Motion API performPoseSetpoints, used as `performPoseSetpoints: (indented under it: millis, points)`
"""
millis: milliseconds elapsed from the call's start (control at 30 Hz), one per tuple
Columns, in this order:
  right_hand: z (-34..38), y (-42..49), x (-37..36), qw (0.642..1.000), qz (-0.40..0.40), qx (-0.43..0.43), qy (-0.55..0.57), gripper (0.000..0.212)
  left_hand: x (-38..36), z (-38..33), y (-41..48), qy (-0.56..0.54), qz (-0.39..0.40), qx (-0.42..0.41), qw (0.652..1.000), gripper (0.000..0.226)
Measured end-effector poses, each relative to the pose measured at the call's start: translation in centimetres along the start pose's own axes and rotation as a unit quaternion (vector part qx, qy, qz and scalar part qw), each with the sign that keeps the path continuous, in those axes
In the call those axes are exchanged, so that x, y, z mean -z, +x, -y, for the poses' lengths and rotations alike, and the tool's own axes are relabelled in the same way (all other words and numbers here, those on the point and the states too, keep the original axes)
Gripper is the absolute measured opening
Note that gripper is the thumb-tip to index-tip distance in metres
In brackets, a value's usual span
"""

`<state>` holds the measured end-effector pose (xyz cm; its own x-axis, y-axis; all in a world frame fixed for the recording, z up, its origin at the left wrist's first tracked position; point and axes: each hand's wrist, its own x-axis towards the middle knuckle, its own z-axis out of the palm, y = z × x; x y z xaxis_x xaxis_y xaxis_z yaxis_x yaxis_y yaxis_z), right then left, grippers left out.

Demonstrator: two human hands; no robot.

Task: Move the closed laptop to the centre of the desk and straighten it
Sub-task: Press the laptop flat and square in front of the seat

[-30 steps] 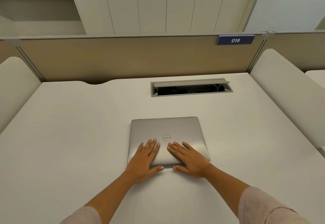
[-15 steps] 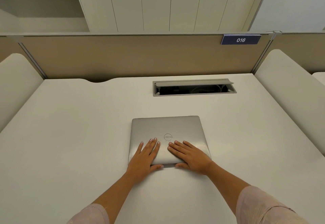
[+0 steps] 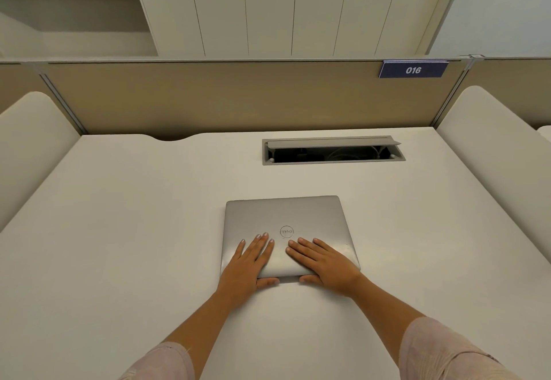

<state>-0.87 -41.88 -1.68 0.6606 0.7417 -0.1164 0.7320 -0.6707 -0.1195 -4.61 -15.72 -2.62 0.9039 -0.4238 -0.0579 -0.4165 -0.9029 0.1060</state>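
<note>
2 hands (image 3: 286, 263) flat on 1 closed laptop (image 3: 286, 218).

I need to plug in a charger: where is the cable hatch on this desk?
The hatch sits at the desk's far edge, right of centre, beyond the laptop, below the 016 sign.

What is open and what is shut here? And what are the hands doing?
laptop: shut, flat on the desk
left hand: flat on the lid, fingers spread
right hand: flat on the lid, fingers spread
cable hatch: flap up, open
cupboard doors: shut
</note>
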Motion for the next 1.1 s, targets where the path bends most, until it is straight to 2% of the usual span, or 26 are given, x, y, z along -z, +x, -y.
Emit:
performPoseSetpoints:
  millis: [467, 633, 733, 900, 1100]
  points:
    - [2.3, -0.9, -0.3, 0.998, -0.021, -0.065, 0.003, 0.064, 0.3, 0.3, -0.1, -0.014, 0.016, -0.012, 1.0, 0.091]
    - [3.9, -1.0, -0.9, 0.993, -0.043, -0.107, 0.004, 0.066, -0.1, -0.9, -0.5, 0.0, 0.023, 0.032, 0.999, 0.081]
    - [4.8, -1.2, -1.5, 0.99, -0.052, -0.131, 0.01, 0.069, -0.2, -1.7, -1.4, -0.01, -0.003, 0.043, 0.999, 0.072]
    - [6.4, -2.7, -2.9, 0.988, -0.087, -0.123, 0.025, 0.071, -1.3, -3.3, -3.9, -0.003, -0.064, 0.019, 0.998, 0.061]
    - [8.2, -4.7, -4.4, 0.989, -0.106, -0.092, 0.053, 0.074, -3.6, -5.1, -7.1, -0.056, -0.062, 0.001, 0.997, 0.066]
